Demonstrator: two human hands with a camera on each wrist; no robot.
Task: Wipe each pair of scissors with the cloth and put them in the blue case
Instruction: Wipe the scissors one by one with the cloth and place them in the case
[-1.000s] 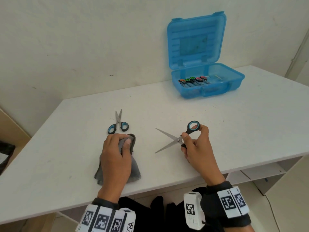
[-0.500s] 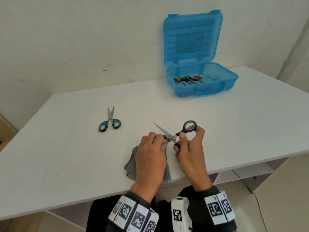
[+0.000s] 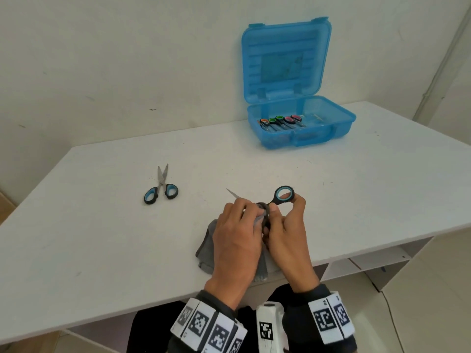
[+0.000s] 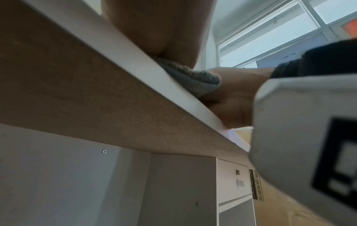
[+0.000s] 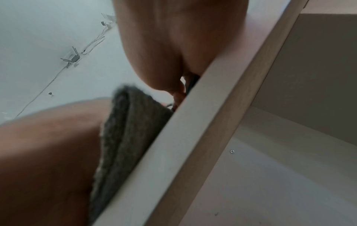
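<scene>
While pinching the black-and-blue handle of the open scissors [image 3: 276, 200] in right hand [image 3: 288, 230], w/ left hand [image 3: 237, 238] squeezing grey cloth [image 3: 206, 248] round the blades by the pivot, one tip poking out: wiping step, prob. early. Next: draw cloth along both blades, close, carry to blue case [image 3: 300, 128], far right of the hands, lid up, other pairs inside. Near desk [image 3: 102, 250] front edge, cloth overhanging it; second scissors [image 3: 160, 189] left of the hands, unwiped; open room toward case.
</scene>
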